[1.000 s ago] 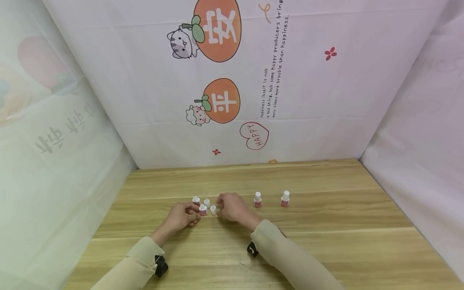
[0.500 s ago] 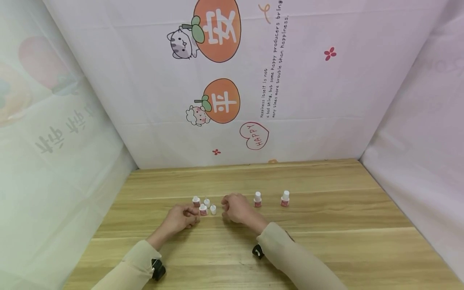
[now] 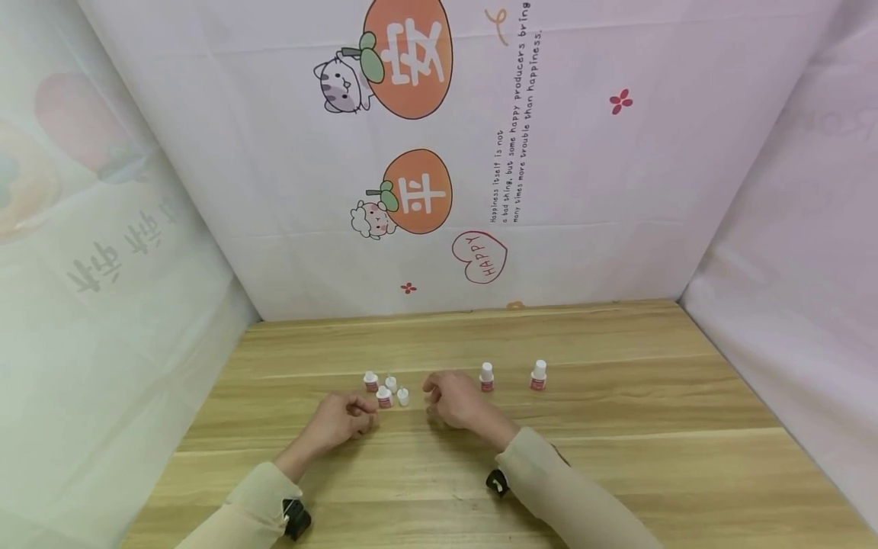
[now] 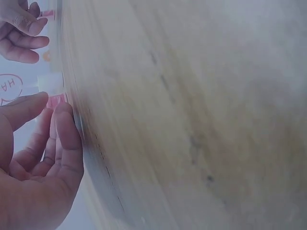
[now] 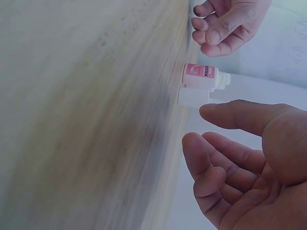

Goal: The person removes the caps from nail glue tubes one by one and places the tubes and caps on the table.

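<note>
Two small white bottles with pink labels stand uncapped on the wooden table, a rear bottle point(image 3: 371, 381) and a front bottle point(image 3: 384, 398). Beside them, to their right, are two white caps, a rear cap point(image 3: 391, 384) and a front cap point(image 3: 403, 397). My left hand point(image 3: 340, 419) rests just left of the front bottle, fingers loosely bent around nothing. On the other side, my right hand point(image 3: 456, 398) hovers right of the caps, its thumb and fingers apart. The right wrist view shows a pink-labelled bottle point(image 5: 199, 71) and a white cap point(image 5: 193, 97) between both hands.
Two more bottles with white caps on, a nearer capped bottle point(image 3: 487, 377) and a farther capped bottle point(image 3: 538, 376), stand right of my right hand. A printed white cloth point(image 3: 562, 191) rises behind the table point(image 3: 425, 488), with cloth at both sides.
My right hand has withdrawn to the right from the front cap. My left hand has drawn slightly back from the front bottle. Bottles and caps have stayed in place.
</note>
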Motion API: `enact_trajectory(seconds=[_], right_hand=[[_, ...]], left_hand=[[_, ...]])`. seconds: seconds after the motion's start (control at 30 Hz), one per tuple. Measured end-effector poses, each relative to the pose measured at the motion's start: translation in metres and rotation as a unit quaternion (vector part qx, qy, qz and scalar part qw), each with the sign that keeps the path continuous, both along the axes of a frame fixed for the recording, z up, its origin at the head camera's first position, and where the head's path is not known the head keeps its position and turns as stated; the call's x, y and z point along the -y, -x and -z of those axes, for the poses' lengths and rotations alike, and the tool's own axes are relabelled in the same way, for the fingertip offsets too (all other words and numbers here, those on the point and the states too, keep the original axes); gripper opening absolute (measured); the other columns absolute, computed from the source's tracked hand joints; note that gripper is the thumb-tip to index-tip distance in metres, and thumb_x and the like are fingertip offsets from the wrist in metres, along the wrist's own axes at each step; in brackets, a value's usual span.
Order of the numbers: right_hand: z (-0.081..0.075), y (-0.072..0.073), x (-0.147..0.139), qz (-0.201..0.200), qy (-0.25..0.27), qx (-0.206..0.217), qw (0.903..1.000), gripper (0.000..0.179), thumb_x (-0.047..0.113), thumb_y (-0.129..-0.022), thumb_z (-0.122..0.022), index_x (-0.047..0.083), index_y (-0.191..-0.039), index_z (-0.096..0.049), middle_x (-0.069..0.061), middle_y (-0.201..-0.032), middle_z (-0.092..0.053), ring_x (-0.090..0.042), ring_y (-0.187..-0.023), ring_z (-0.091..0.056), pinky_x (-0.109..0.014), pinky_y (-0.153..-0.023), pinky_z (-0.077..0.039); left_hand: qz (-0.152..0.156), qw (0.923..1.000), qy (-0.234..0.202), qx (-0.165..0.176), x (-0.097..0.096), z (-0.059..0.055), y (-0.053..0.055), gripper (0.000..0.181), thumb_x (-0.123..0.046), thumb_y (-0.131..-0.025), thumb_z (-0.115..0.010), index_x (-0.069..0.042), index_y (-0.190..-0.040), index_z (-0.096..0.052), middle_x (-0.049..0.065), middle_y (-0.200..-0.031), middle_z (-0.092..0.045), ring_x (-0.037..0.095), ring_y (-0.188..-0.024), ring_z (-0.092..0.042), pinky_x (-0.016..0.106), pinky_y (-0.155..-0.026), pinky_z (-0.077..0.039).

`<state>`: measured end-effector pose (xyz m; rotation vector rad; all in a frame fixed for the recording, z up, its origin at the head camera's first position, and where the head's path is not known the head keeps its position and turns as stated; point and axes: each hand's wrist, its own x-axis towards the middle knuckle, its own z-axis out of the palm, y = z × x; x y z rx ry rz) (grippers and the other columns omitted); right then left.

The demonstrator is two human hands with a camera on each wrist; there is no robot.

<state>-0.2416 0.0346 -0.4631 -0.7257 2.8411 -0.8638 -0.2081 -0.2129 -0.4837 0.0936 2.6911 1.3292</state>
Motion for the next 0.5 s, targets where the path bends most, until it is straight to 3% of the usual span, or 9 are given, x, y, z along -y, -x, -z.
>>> enact_trajectory(seconds=[0.5], right_hand=[[0.000,-0.009,-0.014,0.011,-0.004,0.005,0.9999,0.023,0.010,-0.085,-0.076,0.008,-0.108,-0.071,-0.006,-0.098,-0.072,-0.020,-0.090,-0.067,-0.036,-0.078,-0.057]], left_hand=[[0.025,0.9996,-0.014,-0.001,-0.008,0.002,-0.004,0.011,-0.002,-0.086,-0.071,0.001,-0.097,-0.071,0.007,-0.083,-0.071,0.011,-0.066,-0.062,0.024,-0.053,-0.056]])
